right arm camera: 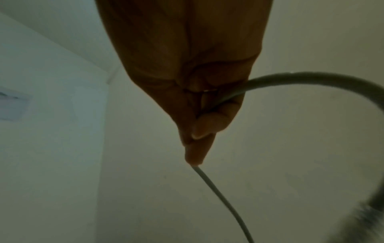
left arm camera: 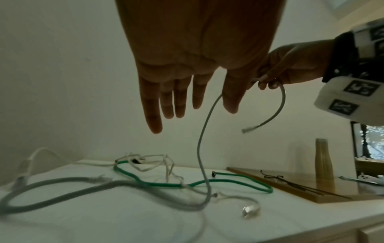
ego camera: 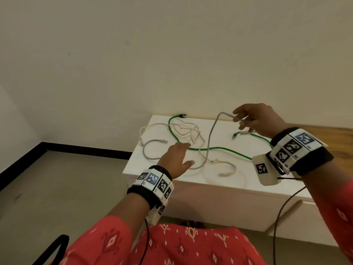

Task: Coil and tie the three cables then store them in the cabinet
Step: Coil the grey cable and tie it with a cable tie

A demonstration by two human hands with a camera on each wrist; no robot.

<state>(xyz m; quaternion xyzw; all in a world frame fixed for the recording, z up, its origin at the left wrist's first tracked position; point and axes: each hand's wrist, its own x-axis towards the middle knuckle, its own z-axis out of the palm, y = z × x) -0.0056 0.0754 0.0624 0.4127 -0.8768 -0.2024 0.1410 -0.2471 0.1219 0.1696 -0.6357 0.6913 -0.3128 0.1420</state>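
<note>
Three cables lie tangled on the white cabinet top [ego camera: 168, 175]: a grey cable [ego camera: 211, 134], a green cable [ego camera: 219, 148] and a cream cable [ego camera: 183, 131]. My right hand [ego camera: 256, 119] pinches the grey cable [right arm camera: 216, 189] near one end and holds it lifted above the top; its plug end dangles free [left arm camera: 249, 129]. My left hand [ego camera: 177, 155] hovers with straight fingers [left arm camera: 166, 105] over the tangle, holding nothing. The grey cable [left arm camera: 202, 148] hangs down from the right hand [left arm camera: 290, 69] to the cabinet top.
A wooden surface [left arm camera: 301, 184] with thin black wires on it adjoins the cabinet on the right. A tall tan vase-like object [left arm camera: 323, 162] stands there. The wall is right behind the cabinet; floor lies to the left. A drawer front [ego camera: 286, 217] shows below.
</note>
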